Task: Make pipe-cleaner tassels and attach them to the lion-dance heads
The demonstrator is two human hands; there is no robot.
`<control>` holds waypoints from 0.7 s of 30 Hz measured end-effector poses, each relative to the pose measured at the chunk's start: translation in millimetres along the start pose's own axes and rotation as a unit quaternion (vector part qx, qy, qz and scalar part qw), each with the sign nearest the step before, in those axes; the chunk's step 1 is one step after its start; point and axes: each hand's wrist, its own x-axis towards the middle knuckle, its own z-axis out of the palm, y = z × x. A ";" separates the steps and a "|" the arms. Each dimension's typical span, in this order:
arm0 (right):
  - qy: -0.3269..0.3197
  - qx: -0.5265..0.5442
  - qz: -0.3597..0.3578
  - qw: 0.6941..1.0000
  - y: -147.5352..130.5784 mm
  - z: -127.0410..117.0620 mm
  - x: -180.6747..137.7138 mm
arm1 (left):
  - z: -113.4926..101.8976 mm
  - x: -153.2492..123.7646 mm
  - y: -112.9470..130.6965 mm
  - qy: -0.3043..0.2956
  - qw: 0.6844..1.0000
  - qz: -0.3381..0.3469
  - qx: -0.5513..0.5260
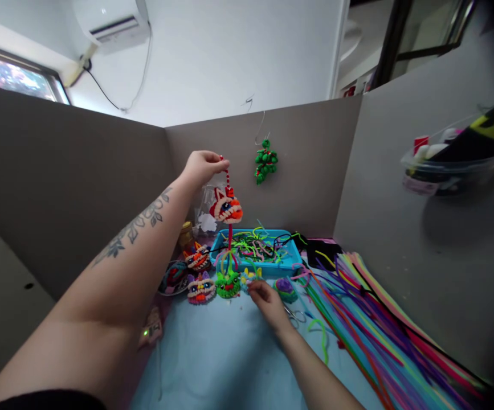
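Observation:
My left hand (209, 165) is raised and pinches the red bead string of a red lion-head charm (226, 208) made of pipe cleaners. The charm hangs in the air, a red strand trailing below it. Low over the table, my right hand (268, 302) has its fingers closed at the edge of a light-blue and yellow lion head (250, 278); its fingertips are partly hidden. To the left of that one sit a green lion head (228, 283) and a purple and pink lion head (201, 288). An orange lion head (197, 257) lies behind them.
Behind stands a blue tray (292, 259) of pipe-cleaner scraps. Long pipe cleaners (383, 324) spread along the right, near scissors (294, 315) and a purple-green piece (286, 289). A green beaded ornament (266, 162) hangs on the grey partition (310, 171). A plastic basket (456, 165) is at right.

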 end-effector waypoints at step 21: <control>0.052 -0.034 -0.043 0.997 -54.3 0.2 27.8 | 0.8 -5.6 -2.9 -0.031 0.997 -0.052 -0.050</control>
